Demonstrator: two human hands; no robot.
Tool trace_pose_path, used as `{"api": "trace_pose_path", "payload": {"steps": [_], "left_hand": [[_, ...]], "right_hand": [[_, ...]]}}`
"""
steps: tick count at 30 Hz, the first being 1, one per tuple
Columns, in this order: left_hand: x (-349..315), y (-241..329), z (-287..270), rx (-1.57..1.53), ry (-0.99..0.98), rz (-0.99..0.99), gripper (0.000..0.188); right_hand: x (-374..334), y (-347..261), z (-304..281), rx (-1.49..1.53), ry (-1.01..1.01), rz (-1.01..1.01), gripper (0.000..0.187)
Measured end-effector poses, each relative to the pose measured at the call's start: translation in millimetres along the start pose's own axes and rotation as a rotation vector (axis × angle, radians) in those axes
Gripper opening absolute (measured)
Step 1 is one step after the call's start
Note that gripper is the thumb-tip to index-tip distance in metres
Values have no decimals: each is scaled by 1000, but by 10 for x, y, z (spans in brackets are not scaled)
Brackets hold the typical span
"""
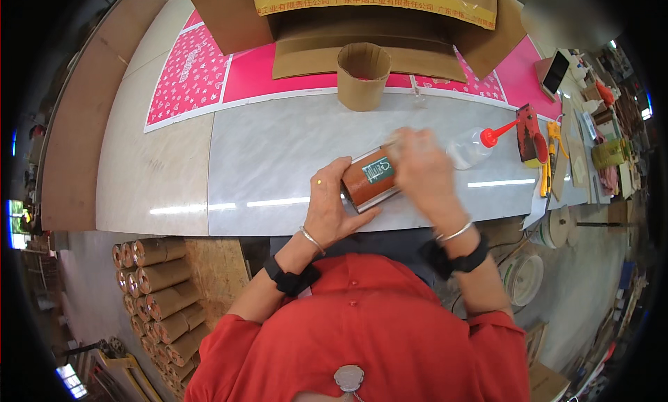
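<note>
My left hand [328, 206] is wrapped round the near end of a brown cylindrical can [363, 186] with a green label and pale metal-looking rims. The can lies tilted above the grey tabletop, its far end toward the upper right. Blurred by motion, my right hand [421, 171] is curled at that far end. Something pale shows at its fingertips, too smeared to name. Just right of this hand lies a clear squeeze bottle [467, 150] with a red nozzle. Beyond the can stands an open cardboard tube [363, 89].
An open cardboard box [376, 54] sits at the back over pink printed sheets [188, 71]. A red holder [530, 134], yellow-handled tools [553, 148] and a dark-screened device [555, 74] occupy the right side. Several brown paper-wrapped cylinders [167, 277] are stacked below the table's left part.
</note>
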State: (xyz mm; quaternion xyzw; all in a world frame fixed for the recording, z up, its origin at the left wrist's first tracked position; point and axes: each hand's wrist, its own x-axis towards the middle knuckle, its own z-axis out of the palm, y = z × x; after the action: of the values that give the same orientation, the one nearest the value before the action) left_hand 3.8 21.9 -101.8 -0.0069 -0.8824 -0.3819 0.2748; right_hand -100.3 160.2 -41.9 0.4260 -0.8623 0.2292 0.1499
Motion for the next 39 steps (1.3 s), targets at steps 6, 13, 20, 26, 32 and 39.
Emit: {"api": "trace_pose_path", "payload": {"steps": [6,13,20,26,32,39], "left_hand": [[3,5,-95,2,-13,-243,92],[104,-154,-14,99,94,-101,82],[156,-104,11,78,108,-47,83],[80,-172,20,128,115,14,83],[-51,-13,-185,-19,-26,-253,90],[23,-84,-58,79,29,-100,84]], "right_hand": [[-139,191,36,11,61,91,21],[68,-367,-16,115,125,-305,24],[163,130,1,-61,34,89,30],[23,-454,121,75,84,-138,25],[15,259,-7,-72,-79,78,21],[140,-463,-143,120,39,-207,25]]}}
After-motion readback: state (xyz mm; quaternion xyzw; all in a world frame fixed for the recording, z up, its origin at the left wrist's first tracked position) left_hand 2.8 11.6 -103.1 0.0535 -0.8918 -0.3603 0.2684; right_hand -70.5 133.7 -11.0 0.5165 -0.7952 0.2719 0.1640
